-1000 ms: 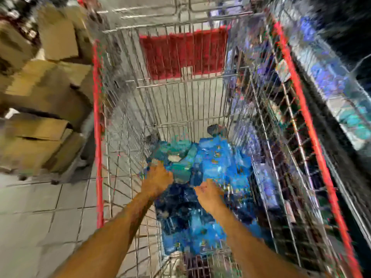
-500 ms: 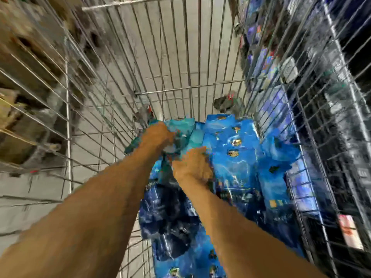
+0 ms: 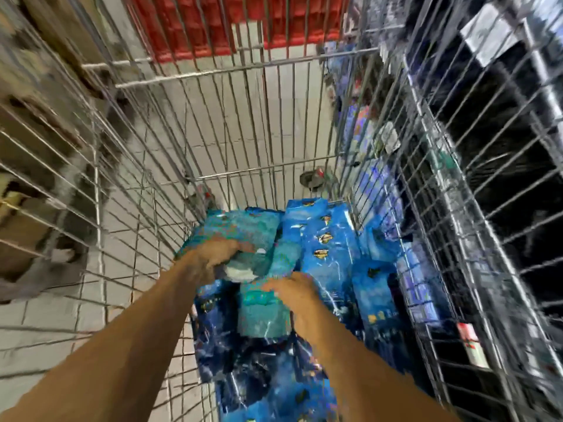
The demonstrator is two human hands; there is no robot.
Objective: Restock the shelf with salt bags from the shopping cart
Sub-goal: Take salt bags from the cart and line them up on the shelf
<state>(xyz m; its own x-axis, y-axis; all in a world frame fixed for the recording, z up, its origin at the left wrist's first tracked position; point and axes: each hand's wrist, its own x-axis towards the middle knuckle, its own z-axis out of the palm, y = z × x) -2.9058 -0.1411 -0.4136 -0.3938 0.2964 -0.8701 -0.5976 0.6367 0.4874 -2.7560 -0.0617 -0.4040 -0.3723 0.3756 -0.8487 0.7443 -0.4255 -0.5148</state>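
Both my arms reach down into a wire shopping cart [image 3: 213, 126]. Blue salt bags [image 3: 326, 245] lie piled on its floor, with several teal bags among them. My left hand [image 3: 210, 258] grips the top of a teal bag [image 3: 243, 226] at the far left of the pile. My right hand [image 3: 297, 295] holds the right edge of another teal bag [image 3: 262, 312] that lies nearer to me. The picture is blurred, so the fingers are hard to make out.
A red child seat flap [image 3: 237, 22] hangs at the cart's far end. Cardboard boxes [image 3: 33, 141] are stacked beyond the left cart wall. Dark shelving [image 3: 502, 184] with blue packs and price tags runs along the right side. Pale floor tiles show beneath the cart.
My head has lifted a little, bringing the red flap back into view. My right hand has drawn back toward me onto a nearer teal bag. My left hand stays on the far teal bag.
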